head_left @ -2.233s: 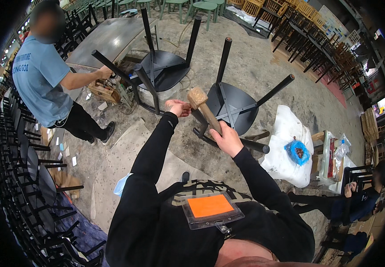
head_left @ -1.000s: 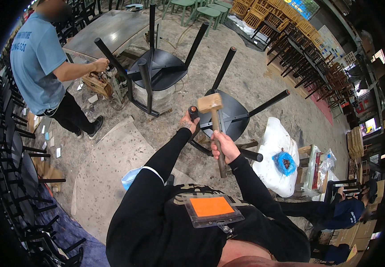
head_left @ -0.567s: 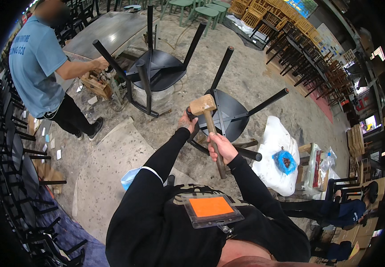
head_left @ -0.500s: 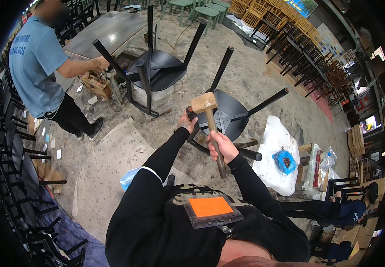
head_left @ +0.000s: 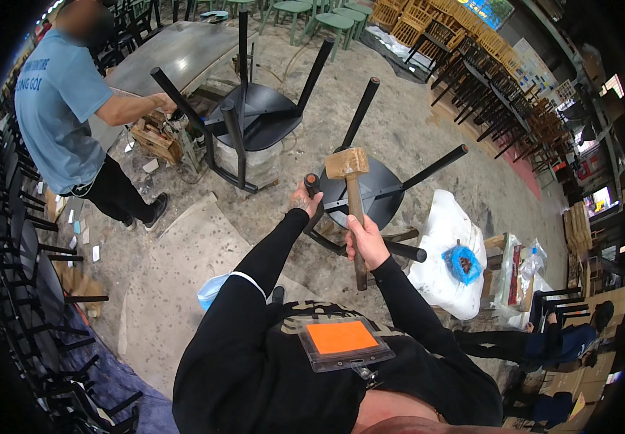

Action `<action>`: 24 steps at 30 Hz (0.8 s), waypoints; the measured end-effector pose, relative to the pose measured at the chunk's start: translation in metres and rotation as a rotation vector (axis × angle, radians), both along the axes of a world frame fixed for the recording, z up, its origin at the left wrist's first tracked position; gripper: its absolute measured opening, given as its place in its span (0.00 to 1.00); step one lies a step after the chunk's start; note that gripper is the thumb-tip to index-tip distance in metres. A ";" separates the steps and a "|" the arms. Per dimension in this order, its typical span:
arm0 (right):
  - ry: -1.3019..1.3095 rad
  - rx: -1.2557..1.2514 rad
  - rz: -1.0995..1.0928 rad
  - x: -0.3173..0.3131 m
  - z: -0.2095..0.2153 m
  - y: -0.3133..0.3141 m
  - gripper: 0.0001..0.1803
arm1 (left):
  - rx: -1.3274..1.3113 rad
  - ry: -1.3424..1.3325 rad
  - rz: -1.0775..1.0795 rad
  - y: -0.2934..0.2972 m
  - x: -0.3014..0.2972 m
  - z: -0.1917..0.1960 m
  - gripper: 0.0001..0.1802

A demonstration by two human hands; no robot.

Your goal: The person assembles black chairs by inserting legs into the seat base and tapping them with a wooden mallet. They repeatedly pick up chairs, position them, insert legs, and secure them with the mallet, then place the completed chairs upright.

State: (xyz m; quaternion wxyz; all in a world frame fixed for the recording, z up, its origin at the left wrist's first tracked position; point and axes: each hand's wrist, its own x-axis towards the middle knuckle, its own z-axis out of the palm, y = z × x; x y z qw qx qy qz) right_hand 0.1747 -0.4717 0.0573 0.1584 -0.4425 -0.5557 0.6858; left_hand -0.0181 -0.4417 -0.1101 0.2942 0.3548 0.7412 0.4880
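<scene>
An upturned black chair [head_left: 381, 175] stands in front of me with its legs pointing up. My left hand [head_left: 302, 198] is closed around one of its legs [head_left: 312, 185], just below the reddish-brown tip. In my right hand [head_left: 367, 242] is a wooden mallet [head_left: 348, 163], gripped by its handle. The mallet's head is raised above the chair's seat, to the right of the held leg and apart from it. Part of the seat is hidden behind the mallet and my right hand.
A second upturned chair [head_left: 262, 123] stands at the far left. Beyond it, a person in a light blue shirt [head_left: 59, 101] works by a table [head_left: 175, 54]. On my right, a blue bag [head_left: 461, 264] of small brown pieces rests on a white padded surface [head_left: 439, 217]. Stacked chairs [head_left: 504, 101] line the far right.
The mallet has moved right and slightly up, from over the leg tip to clear of it. My left hand keeps hold of the same leg.
</scene>
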 end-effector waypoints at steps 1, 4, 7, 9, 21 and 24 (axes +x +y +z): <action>-0.019 0.084 0.022 0.001 0.003 0.000 0.13 | 0.010 -0.009 -0.009 -0.001 0.000 0.001 0.34; -0.179 0.474 0.100 0.004 0.008 -0.003 0.14 | 0.116 -0.076 -0.049 -0.006 0.002 -0.005 0.35; -0.329 0.862 0.215 -0.005 0.007 -0.007 0.17 | 0.169 -0.130 0.014 -0.005 -0.002 -0.010 0.35; -0.391 0.958 0.239 -0.004 -0.002 -0.005 0.17 | 0.133 -0.165 0.032 0.000 0.004 -0.005 0.35; 1.194 1.022 0.369 -0.025 0.261 -0.064 0.26 | 0.151 -0.109 0.126 -0.001 0.003 -0.015 0.29; 0.876 1.235 0.159 -0.014 0.161 -0.029 0.22 | 0.082 -0.002 0.085 0.003 0.006 -0.014 0.29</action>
